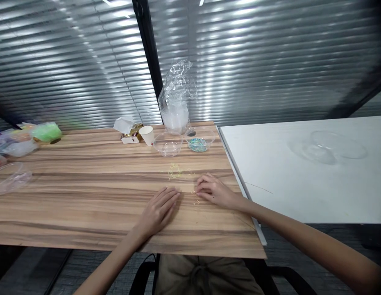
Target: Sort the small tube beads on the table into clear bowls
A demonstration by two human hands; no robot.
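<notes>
My left hand lies palm down on the wooden table, its fingers stretched out and holding nothing. To its right, my right hand rests on the table with thumb and fingers drawn together; what is between the fingertips, if anything, is too small to make out. A few tiny pale yellow pieces lie by its fingertips. Beyond them is a loose scatter of small yellow bead-like pieces. Behind stand a clear plastic bowl and a second clear bowl with blue-green bead-like pieces in it.
At the back are a paper cup, a tissue pack and clear plastic wrap around stacked containers. Colourful bags and a clear container lie left. A white table adjoins right, bearing a clear lidded container and a thin strand.
</notes>
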